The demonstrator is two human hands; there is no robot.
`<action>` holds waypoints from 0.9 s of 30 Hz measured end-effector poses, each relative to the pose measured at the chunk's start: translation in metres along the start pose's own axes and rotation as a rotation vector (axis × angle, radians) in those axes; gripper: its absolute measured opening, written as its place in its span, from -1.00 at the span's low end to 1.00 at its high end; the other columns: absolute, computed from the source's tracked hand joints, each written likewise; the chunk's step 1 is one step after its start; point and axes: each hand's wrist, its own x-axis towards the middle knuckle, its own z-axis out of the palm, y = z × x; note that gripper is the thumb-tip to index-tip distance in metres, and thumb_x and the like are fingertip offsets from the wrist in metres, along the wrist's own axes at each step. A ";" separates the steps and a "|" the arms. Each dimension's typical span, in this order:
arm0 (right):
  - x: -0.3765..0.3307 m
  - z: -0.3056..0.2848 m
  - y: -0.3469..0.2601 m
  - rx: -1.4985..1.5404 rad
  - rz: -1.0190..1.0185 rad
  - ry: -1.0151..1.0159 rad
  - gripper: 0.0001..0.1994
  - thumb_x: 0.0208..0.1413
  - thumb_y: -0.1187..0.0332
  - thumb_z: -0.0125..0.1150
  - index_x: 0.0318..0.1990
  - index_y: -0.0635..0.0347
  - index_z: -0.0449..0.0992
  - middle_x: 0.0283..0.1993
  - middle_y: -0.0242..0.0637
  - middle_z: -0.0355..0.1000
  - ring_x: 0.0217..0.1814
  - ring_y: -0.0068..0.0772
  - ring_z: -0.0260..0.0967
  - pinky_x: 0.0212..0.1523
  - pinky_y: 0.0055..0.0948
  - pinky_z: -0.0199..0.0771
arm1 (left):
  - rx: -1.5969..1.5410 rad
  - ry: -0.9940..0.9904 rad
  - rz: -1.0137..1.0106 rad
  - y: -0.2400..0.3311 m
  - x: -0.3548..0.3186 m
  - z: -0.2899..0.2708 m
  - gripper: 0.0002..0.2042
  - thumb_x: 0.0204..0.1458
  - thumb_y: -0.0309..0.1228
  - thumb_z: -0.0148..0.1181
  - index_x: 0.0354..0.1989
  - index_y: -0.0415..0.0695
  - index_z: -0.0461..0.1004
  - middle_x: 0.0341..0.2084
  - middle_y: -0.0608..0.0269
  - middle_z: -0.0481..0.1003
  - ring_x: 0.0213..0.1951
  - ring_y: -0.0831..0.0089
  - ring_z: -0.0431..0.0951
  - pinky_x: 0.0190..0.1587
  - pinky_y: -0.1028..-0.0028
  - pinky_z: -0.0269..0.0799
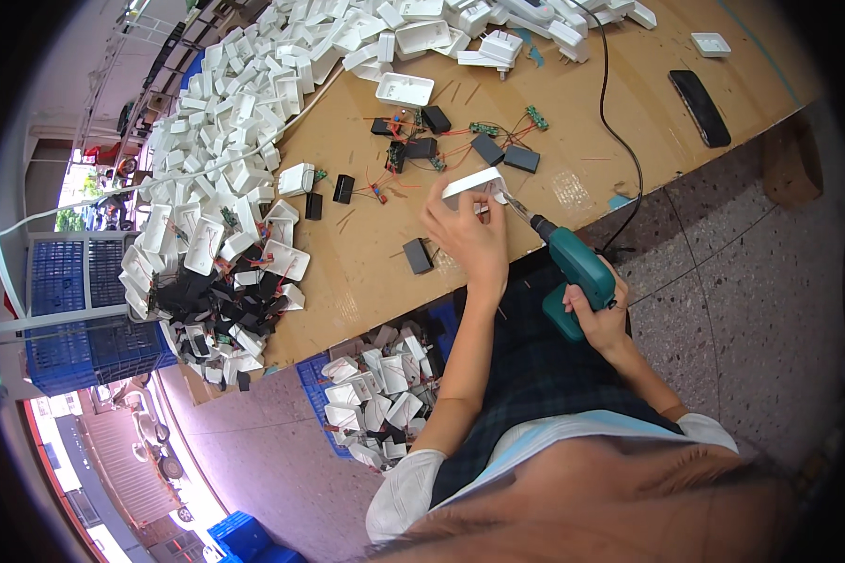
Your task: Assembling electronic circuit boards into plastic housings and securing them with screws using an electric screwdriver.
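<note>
My left hand (pixel 471 236) is pinched around a small white plastic case (pixel 471 182), held just above the near edge of the table. My right hand (pixel 599 317) wraps around the handle of a green pistol-grip power tool (pixel 580 263). Its metal tip reaches to the case's right end, beside my left fingers; whether it touches cannot be made out. Left of my left hand a black rectangular block (pixel 418 255) lies on the cardboard-covered table (pixel 347 281). Beyond the case are more black blocks (pixel 521 159), red wires and small green circuit boards (pixel 536 117).
White plastic cases (pixel 244 122) form a large heap along the table's far left. Wired cases and black parts pile up at the left corner (pixel 221 310). A blue crate (pixel 314 394) of cases stands below. A black cord (pixel 606 103) crosses the table; a phone (pixel 699 108) lies right.
</note>
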 end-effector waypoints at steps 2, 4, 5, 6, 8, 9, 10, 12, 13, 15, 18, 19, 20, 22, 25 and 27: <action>0.004 0.000 0.008 -0.142 -0.195 -0.031 -0.72 0.27 0.52 0.27 0.09 0.45 0.46 -0.27 -0.31 0.48 -0.40 -0.59 0.45 -0.40 -0.57 0.49 | -0.001 -0.014 -0.006 0.004 0.000 -0.002 -0.86 -0.02 -0.46 0.43 -0.41 -0.17 0.54 0.23 -0.01 0.34 0.21 -0.09 0.29 0.21 0.01 0.24; 0.006 0.005 0.010 -0.157 -0.187 -0.037 -0.71 0.28 0.52 0.27 0.10 0.44 0.46 -0.29 -0.32 0.46 -0.41 -0.60 0.45 -0.40 -0.57 0.49 | 0.003 -0.022 -0.013 0.006 0.001 -0.005 -0.86 -0.02 -0.46 0.42 -0.40 -0.17 0.54 0.23 -0.03 0.33 0.21 -0.10 0.29 0.21 0.01 0.23; 0.007 0.007 0.011 -0.172 -0.182 -0.039 -0.70 0.28 0.51 0.28 0.11 0.44 0.46 -0.30 -0.34 0.45 -0.41 -0.61 0.45 -0.40 -0.57 0.50 | 0.018 -0.028 -0.015 0.008 0.002 -0.006 -0.86 0.00 -0.46 0.42 -0.38 -0.17 0.54 0.23 -0.05 0.33 0.21 -0.10 0.29 0.20 0.00 0.24; 0.009 0.008 0.011 -0.174 -0.182 -0.042 -0.70 0.28 0.51 0.28 0.11 0.44 0.46 -0.30 -0.34 0.45 -0.41 -0.61 0.45 -0.40 -0.57 0.50 | 0.031 -0.032 -0.016 0.008 0.002 -0.005 -0.86 0.01 -0.46 0.41 -0.36 -0.17 0.53 0.22 -0.07 0.33 0.22 -0.11 0.29 0.19 0.00 0.24; 0.012 0.012 0.011 -0.221 -0.217 -0.023 -0.71 0.27 0.50 0.29 0.08 0.42 0.47 -0.31 -0.34 0.45 -0.42 -0.63 0.44 -0.40 -0.57 0.49 | 0.058 -0.011 -0.012 0.009 0.000 -0.002 -0.85 0.02 -0.46 0.40 -0.35 -0.17 0.52 0.22 -0.08 0.33 0.22 -0.11 0.29 0.18 0.00 0.25; 0.012 0.014 0.009 -0.226 -0.217 -0.025 -0.71 0.27 0.50 0.29 0.08 0.42 0.47 -0.31 -0.34 0.45 -0.42 -0.63 0.44 -0.40 -0.57 0.49 | 0.085 0.008 -0.005 0.009 -0.001 -0.001 -0.85 0.03 -0.46 0.39 -0.33 -0.17 0.51 0.22 -0.09 0.33 0.21 -0.12 0.30 0.17 -0.01 0.26; 0.012 0.016 0.007 -0.170 -0.123 0.008 -0.71 0.21 0.47 0.35 0.02 0.42 0.50 -0.23 -0.22 0.48 -0.30 -0.41 0.47 -0.25 -0.46 0.49 | 0.082 0.009 -0.010 0.008 -0.001 -0.001 -0.85 0.03 -0.46 0.39 -0.33 -0.17 0.51 0.22 -0.09 0.33 0.21 -0.12 0.30 0.17 -0.01 0.26; 0.014 0.017 0.005 -0.119 -0.029 0.039 -0.71 0.15 0.44 0.41 -0.05 0.42 0.54 -0.15 -0.10 0.50 -0.17 -0.20 0.49 -0.09 -0.34 0.50 | 0.029 0.009 0.001 0.006 -0.001 0.001 -0.84 0.03 -0.46 0.39 -0.33 -0.17 0.49 0.21 -0.11 0.33 0.21 -0.12 0.31 0.16 -0.02 0.27; 0.015 0.017 0.004 -0.122 -0.033 0.040 -0.72 0.15 0.44 0.41 -0.05 0.42 0.54 -0.17 -0.11 0.49 -0.19 -0.21 0.48 -0.11 -0.35 0.49 | 0.027 0.010 -0.004 0.005 -0.001 0.001 -0.84 0.03 -0.46 0.39 -0.33 -0.17 0.49 0.21 -0.11 0.33 0.21 -0.12 0.31 0.16 -0.02 0.27; 0.017 0.017 0.003 -0.128 -0.037 0.036 -0.72 0.15 0.44 0.40 -0.06 0.42 0.54 -0.19 -0.13 0.49 -0.21 -0.22 0.46 -0.13 -0.36 0.48 | -0.009 -0.012 -0.004 0.004 0.000 0.000 -0.84 0.02 -0.47 0.39 -0.33 -0.17 0.50 0.22 -0.10 0.33 0.21 -0.11 0.32 0.16 -0.01 0.27; 0.018 0.019 0.002 -0.127 -0.031 0.036 -0.73 0.15 0.45 0.40 -0.07 0.42 0.54 -0.21 -0.14 0.47 -0.23 -0.23 0.44 -0.15 -0.36 0.47 | 0.010 -0.017 -0.005 0.006 0.002 -0.002 -0.84 0.00 -0.48 0.40 -0.33 -0.17 0.50 0.22 -0.09 0.32 0.22 -0.11 0.31 0.16 -0.01 0.27; 0.019 0.019 0.003 -0.119 -0.039 0.043 -0.74 0.15 0.45 0.40 -0.07 0.42 0.54 -0.23 -0.16 0.46 -0.25 -0.25 0.44 -0.17 -0.37 0.47 | 0.009 -0.017 -0.008 0.007 0.003 -0.002 -0.84 0.00 -0.48 0.40 -0.33 -0.17 0.50 0.22 -0.09 0.32 0.22 -0.11 0.31 0.16 -0.01 0.27; 0.019 0.020 0.003 -0.111 -0.048 0.050 -0.74 0.16 0.45 0.40 -0.08 0.41 0.54 -0.25 -0.17 0.45 -0.27 -0.28 0.43 -0.20 -0.37 0.46 | 0.006 -0.023 -0.020 0.008 0.003 -0.003 -0.85 -0.02 -0.48 0.40 -0.34 -0.17 0.53 0.21 -0.11 0.34 0.23 -0.12 0.30 0.19 0.01 0.27; 0.020 0.021 0.000 -0.104 -0.041 0.045 -0.76 0.16 0.45 0.40 -0.09 0.41 0.54 -0.27 -0.20 0.44 -0.31 -0.33 0.42 -0.25 -0.39 0.45 | 0.008 -0.026 -0.036 0.008 0.003 -0.004 -0.86 -0.03 -0.49 0.41 -0.34 -0.18 0.55 0.21 -0.12 0.35 0.24 -0.12 0.29 0.22 0.03 0.27; 0.021 0.022 -0.002 -0.097 -0.040 0.047 -0.78 0.17 0.46 0.39 -0.11 0.40 0.54 -0.32 -0.24 0.41 -0.40 -0.43 0.40 -0.35 -0.42 0.42 | 0.021 -0.030 -0.041 0.008 0.003 -0.002 -0.86 -0.03 -0.49 0.41 -0.35 -0.18 0.55 0.22 -0.11 0.35 0.24 -0.11 0.29 0.21 0.03 0.27; 0.022 0.023 -0.004 -0.093 -0.048 0.049 -0.79 0.18 0.47 0.39 -0.12 0.40 0.54 -0.34 -0.27 0.39 -0.45 -0.47 0.39 -0.40 -0.44 0.40 | 0.011 -0.028 -0.038 0.007 0.002 -0.001 -0.86 -0.04 -0.49 0.41 -0.36 -0.17 0.54 0.22 -0.08 0.35 0.24 -0.10 0.29 0.22 0.04 0.27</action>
